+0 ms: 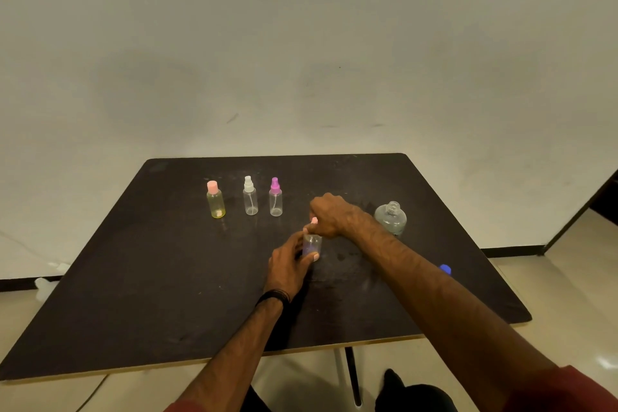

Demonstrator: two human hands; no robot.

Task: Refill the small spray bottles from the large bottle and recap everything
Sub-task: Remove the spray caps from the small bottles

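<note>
On the dark desk (167,278), taking the large bottle (390,218) as the marker, three small bottles stand in a row well to its left: a yellowish one with a pink cap (215,199), then a clear one with a white sprayer (250,196), then a clear one with a purple sprayer (275,197), all capped. Nearer the large bottle, still on its left, the left hand (289,266) wraps the body of a fourth small spray bottle (312,244), standing on the desk. The right hand (329,215) is curled over its top, pinching the pink sprayer top (314,220); I judge it is being screwed on or off, I cannot tell which. The large bottle stands open, neck bare, just behind the right forearm. To its right, near the desk's edge, lies a blue cap (445,268).

The risk lies with that forearm: drawn back carelessly, it could knock the uncapped large bottle over and spill it. The blue cap could be nudged off the edge.
</note>
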